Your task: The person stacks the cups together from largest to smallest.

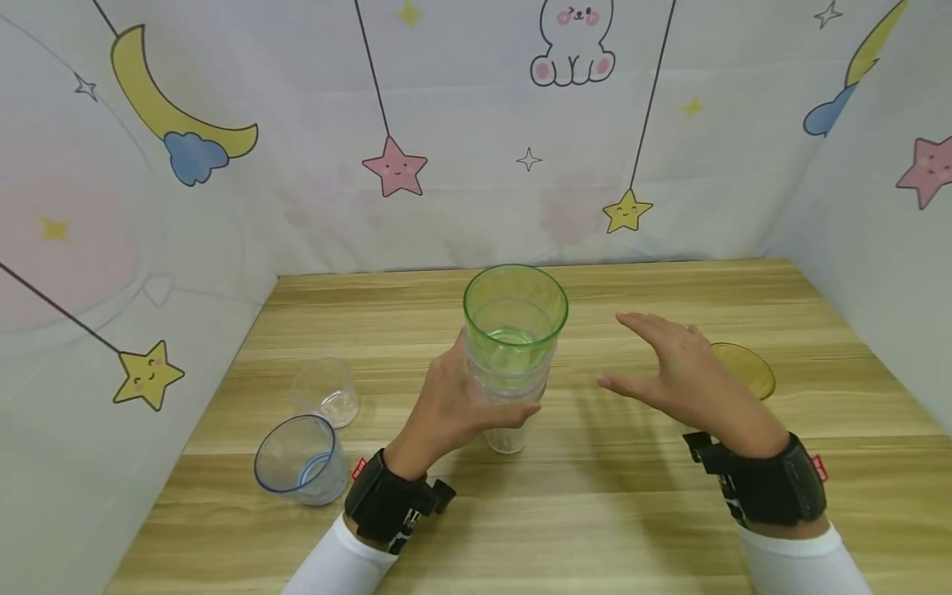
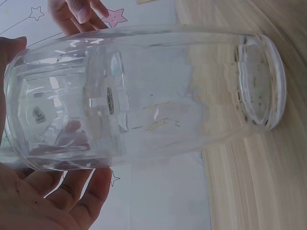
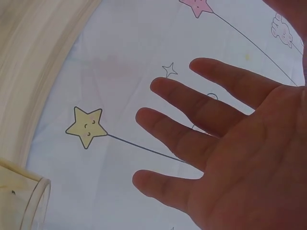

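My left hand (image 1: 464, 392) grips a tall clear glass (image 2: 158, 96) round its upper part, thumb across the near side. A green-rimmed glass (image 1: 516, 306) sits nested in the top of that clear glass. The clear glass is upright, with its base down at the wooden tabletop. To the right of this stack, my right hand (image 1: 680, 376) is held in the air, touching nothing. Its fingers (image 3: 177, 134) are straight and spread apart in the right wrist view. Behind it is an amber glass (image 1: 747, 369), mostly hidden by the hand.
Left of my left hand stand a blue-rimmed glass (image 1: 301, 463) and a small clear glass (image 1: 327, 392), close together. The wooden table (image 1: 595, 529) meets a printed cloth (image 1: 476, 223) at the back, with cloth on both sides too.
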Demonstrator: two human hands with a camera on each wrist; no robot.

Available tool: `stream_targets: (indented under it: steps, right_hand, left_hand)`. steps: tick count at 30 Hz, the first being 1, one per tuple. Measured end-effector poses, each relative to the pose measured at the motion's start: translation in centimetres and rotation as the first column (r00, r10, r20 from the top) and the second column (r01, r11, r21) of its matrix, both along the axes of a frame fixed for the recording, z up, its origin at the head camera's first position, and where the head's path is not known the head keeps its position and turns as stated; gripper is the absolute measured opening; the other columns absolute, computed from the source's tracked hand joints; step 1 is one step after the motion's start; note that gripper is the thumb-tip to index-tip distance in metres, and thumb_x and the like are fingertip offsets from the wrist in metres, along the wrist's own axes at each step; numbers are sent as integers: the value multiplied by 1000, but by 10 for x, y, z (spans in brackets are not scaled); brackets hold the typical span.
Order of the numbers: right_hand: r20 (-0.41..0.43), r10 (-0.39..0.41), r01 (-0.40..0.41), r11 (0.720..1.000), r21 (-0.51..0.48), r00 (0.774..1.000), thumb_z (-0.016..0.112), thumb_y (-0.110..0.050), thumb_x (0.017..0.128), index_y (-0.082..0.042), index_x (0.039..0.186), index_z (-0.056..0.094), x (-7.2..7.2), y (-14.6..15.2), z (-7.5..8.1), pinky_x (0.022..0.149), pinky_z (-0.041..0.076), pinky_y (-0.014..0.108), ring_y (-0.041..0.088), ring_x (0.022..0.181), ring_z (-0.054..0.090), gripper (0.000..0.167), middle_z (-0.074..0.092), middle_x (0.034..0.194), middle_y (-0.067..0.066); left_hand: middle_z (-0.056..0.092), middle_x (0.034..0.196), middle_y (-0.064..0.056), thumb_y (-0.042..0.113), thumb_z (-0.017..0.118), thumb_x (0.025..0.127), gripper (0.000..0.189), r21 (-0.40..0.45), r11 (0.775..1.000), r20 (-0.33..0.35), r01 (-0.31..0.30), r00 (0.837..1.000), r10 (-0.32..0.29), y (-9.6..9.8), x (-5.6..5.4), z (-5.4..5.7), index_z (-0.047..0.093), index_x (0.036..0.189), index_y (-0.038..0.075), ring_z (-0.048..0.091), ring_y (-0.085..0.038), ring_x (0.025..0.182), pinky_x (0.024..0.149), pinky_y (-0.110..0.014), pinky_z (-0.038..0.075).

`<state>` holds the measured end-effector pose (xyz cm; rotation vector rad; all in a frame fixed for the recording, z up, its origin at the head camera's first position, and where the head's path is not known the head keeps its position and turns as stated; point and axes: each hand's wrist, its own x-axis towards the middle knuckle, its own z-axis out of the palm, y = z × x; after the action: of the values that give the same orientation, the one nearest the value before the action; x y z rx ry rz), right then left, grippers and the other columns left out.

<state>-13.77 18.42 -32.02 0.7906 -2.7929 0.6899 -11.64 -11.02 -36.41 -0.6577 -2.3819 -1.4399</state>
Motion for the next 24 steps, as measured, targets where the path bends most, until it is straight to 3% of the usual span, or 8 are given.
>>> stream_targets:
  steps: [13, 24]
  right_hand:
    - [119, -107, 96, 991, 95, 987, 75, -54, 87, 4, 149, 43, -3, 12, 5, 101, 12, 82, 52, 136, 36, 91, 43, 148, 31]
    - [208, -158, 137, 985, 108, 965, 74, -56, 86, 5, 153, 34, -5, 25, 4, 97, 6, 86, 54, 140, 27, 99, 32, 153, 35]
  left_hand:
    - [65, 118, 8, 37, 96, 63, 92, -21, 1000, 9, -21, 1000, 21, -1, 1, 1, 46, 138, 23, 65, -10, 104, 84, -38, 55]
    - [65, 119, 9, 36, 96, 62, 92, -12, 1000, 12, -14, 1000, 15, 0, 1, 1, 46, 138, 23, 64, -10, 105, 85, -37, 55]
